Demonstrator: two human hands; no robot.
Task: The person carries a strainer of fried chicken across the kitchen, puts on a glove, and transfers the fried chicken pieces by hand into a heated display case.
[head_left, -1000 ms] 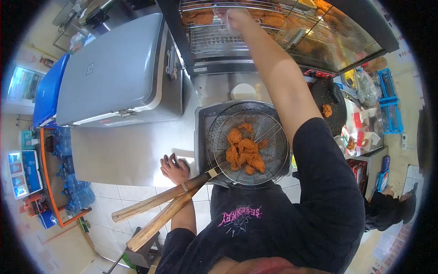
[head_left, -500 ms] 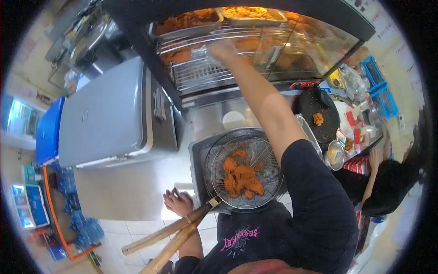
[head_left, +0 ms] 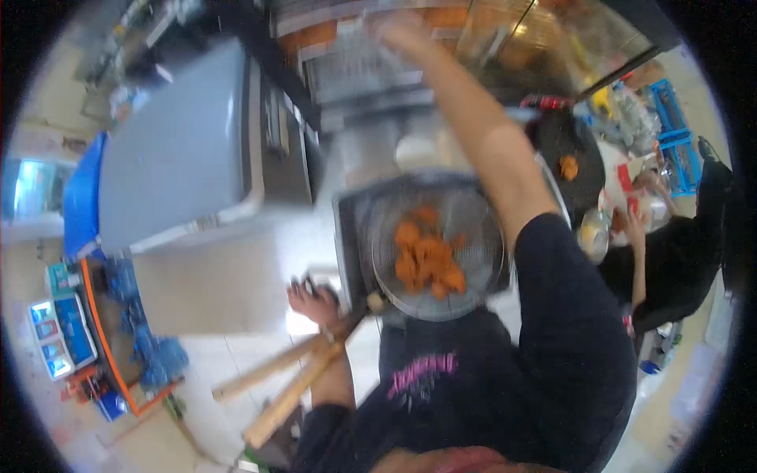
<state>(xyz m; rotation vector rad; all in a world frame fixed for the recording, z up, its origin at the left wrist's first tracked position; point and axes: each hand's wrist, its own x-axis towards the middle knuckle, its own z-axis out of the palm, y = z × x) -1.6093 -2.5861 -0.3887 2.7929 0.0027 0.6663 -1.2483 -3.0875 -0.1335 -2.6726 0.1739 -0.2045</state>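
Note:
My right hand (head_left: pixel 398 35) reaches up into the glass-fronted warming cabinet (head_left: pixel 355 114), over a wire rack. It is smeared by motion, and whatever it may hold cannot be made out. My left hand (head_left: pixel 314 301) rests at the edge of the steel counter (head_left: pixel 213 284), fingers apart and nothing visible in them. Between my arms a round wire strainer (head_left: pixel 481 268) full of fried chicken pieces (head_left: pixel 430 256) sits over a grey tub (head_left: pixel 351 236). Its long wooden handles (head_left: pixel 296 386) cross above my left forearm.
A large grey lidded box (head_left: pixel 177 150) stands left on the counter. To the right are a black pan (head_left: pixel 579 150) with one fried piece, a metal bowl (head_left: pixel 593 235) and blue baskets (head_left: pixel 676 142). A co-worker's hand (head_left: pixel 633 229) works among packaging there.
The view has shifted, so the cabinet sits higher in it. My right hand is still inside the cabinet, and my left stays by the counter edge. The co-worker's hands have moved among the packaging.

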